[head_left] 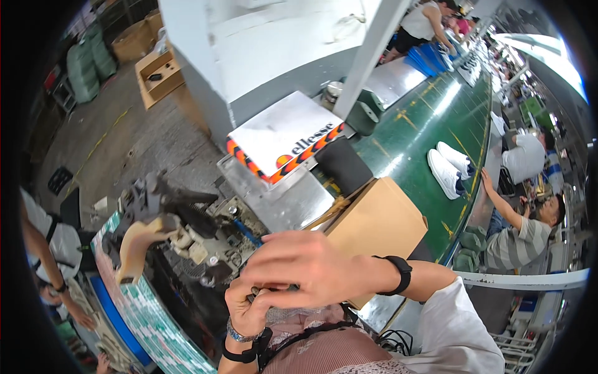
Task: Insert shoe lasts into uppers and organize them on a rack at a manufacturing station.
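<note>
My left hand and my right hand meet close in front of my body. The left one's fingers are closed, and the right one lies across them with its fingers curled over. A small dark thing shows between the two hands; its kind I cannot make out. Just beyond the hands stands a greasy metal machine with a curved tan arm. Right of it, a bare metal tabletop carries a white shoebox with orange and black trim.
An open cardboard box stands beside my right forearm. Past it runs a green conveyor with a pair of white shoes on it. A seated co-worker reaches to the conveyor's far edge. Another person's arm shows at the left.
</note>
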Motion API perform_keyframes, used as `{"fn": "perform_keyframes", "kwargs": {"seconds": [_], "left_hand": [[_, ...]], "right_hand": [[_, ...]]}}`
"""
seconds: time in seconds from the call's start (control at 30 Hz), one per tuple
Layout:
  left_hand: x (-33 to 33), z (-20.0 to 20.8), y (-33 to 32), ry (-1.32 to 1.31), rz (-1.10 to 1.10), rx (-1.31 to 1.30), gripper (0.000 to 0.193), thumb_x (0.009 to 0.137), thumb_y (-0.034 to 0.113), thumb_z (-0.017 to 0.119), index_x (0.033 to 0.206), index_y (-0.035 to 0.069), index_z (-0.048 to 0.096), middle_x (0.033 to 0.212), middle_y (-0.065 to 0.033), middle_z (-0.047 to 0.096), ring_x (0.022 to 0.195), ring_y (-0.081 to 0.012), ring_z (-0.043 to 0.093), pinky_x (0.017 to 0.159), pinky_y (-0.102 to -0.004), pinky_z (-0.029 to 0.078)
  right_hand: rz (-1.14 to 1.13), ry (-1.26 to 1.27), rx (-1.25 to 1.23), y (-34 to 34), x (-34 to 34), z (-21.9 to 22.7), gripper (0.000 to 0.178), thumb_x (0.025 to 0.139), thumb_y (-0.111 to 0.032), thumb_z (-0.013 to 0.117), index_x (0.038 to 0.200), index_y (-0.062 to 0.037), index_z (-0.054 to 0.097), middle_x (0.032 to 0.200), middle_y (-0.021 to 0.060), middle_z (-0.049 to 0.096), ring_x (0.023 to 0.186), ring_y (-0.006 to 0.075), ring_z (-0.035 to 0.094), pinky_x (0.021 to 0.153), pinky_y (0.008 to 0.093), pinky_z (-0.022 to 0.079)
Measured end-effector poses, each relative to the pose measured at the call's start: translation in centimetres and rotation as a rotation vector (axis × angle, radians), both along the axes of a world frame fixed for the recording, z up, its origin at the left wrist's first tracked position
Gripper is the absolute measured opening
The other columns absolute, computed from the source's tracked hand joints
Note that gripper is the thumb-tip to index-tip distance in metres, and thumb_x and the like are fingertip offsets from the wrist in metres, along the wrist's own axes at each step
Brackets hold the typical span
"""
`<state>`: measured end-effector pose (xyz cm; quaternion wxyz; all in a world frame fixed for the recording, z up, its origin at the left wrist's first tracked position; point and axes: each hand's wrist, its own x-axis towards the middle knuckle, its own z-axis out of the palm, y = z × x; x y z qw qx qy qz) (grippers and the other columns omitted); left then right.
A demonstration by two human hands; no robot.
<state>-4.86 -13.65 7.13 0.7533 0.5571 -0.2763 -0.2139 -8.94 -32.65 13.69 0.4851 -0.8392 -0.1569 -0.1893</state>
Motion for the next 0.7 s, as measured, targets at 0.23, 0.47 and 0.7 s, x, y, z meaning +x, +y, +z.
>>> {"fn": "perform_keyframes", "kwargs": {"seconds": [0.23,0.47,0.7], "left_hand": [[1.8,-2.6,-9.0,0.146,-0.130,0.084,0.028,0.094,0.020,0.062,0.096,-0.005,0.074,0.085,-0.0143,0.067,0.073,-0.0174,0.060,0.064,-0.0296,0.045],[3.6,-1.0,-13.6,0.001,-0.085,0.189,0.025,0.090,0.018,0.068,0.099,-0.004,0.076,0.087,-0.0136,0.068,0.074,-0.0171,0.061,0.067,-0.0299,0.047],[4.7,0.5,-10.7,0.026,0.101,0.148,0.028,0.092,0.023,0.071,0.096,-0.005,0.072,0.084,-0.0179,0.062,0.069,-0.0279,0.061,0.059,-0.0377,0.049]], "right_hand": [[-1.006,0.315,-0.207,-27.3,0.5,-13.2,0.044,0.081,-0.020,0.073,0.118,0.0019,0.064,0.109,0.0194,0.070,0.100,0.0324,0.069,0.088,0.0417,0.055],[-1.111,0.569,-0.482,-44.8,5.5,-24.5,0.070,0.081,-0.032,0.074,0.135,0.0024,0.048,0.125,0.0269,0.062,0.116,0.0438,0.060,0.098,0.0497,0.050],[-0.976,0.690,-0.682,-50.3,9.3,-29.5,0.059,0.078,-0.052,0.078,0.104,-0.0008,0.064,0.107,0.0239,0.069,0.103,0.0415,0.066,0.085,0.0496,0.052]]}}
